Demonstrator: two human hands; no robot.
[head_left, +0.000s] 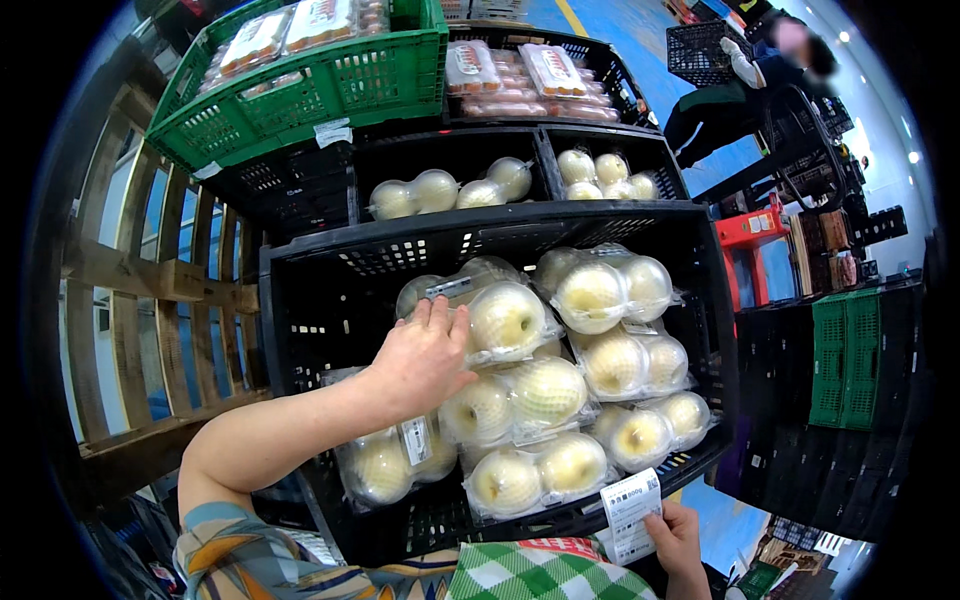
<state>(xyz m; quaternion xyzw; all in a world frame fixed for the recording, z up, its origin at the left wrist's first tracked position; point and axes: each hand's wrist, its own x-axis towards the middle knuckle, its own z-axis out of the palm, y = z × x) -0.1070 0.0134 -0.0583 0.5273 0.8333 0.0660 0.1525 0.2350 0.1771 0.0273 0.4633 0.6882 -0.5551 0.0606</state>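
1. Fruit packs: sitting stacked inside a large black crate, pale round fruit showing through clear plastic and foam netting.
2. Left hand: reaching in across the crate from the lower left, palm facing down over the upper packs.
3. Left fingers: lying outstretched and unclenched, thumb standing apart, tips resting just beside a small label on a pack.
4. Right hand: working down at the near right corner, fingers and thumb pinching a white printed label strip by its edge, the strip overlapping the crate's near rim in view.
5. Another white sticker: showing on the pack at lower left.
6. Just behind: two black crates, holding more wrapped fruit.
7. Upper left: green crate carrying clear trays; wooden pallet standing alongside at left.
8. Upper right, well apart: another person, touching a black basket with a gloved hand.
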